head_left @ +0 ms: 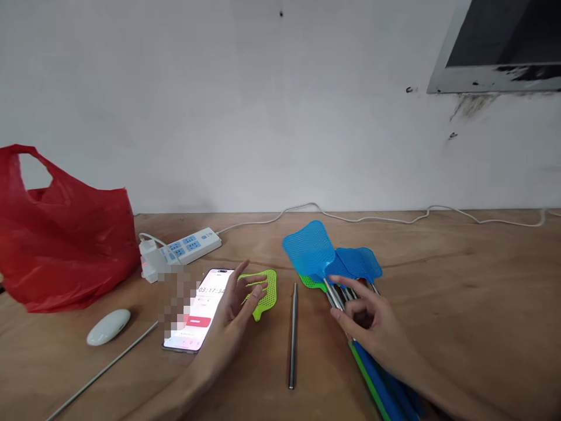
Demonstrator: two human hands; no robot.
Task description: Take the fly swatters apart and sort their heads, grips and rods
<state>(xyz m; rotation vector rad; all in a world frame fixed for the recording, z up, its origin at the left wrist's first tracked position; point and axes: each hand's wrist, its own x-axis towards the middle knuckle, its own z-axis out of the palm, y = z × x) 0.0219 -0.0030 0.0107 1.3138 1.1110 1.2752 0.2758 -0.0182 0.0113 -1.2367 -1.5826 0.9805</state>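
Note:
My left hand (239, 313) hovers with fingers spread above a loose lime-green swatter head (266, 292), its fingertips just over the mesh. A bare metal rod (293, 336) lies on the wooden table between my hands. My right hand (372, 324) rests on a bundle of fly swatters (337, 263) with blue and green mesh heads, metal shafts and blue and green grips; its fingers curl onto the shafts near the heads, pinching one.
A phone (199, 318) with a lit timer screen lies under my left wrist. Left of it are a white oval object (108, 326), a thin metal rod (105, 368), a white power strip (186, 245) and a red plastic bag (61, 234). A white cable (394, 219) runs along the wall.

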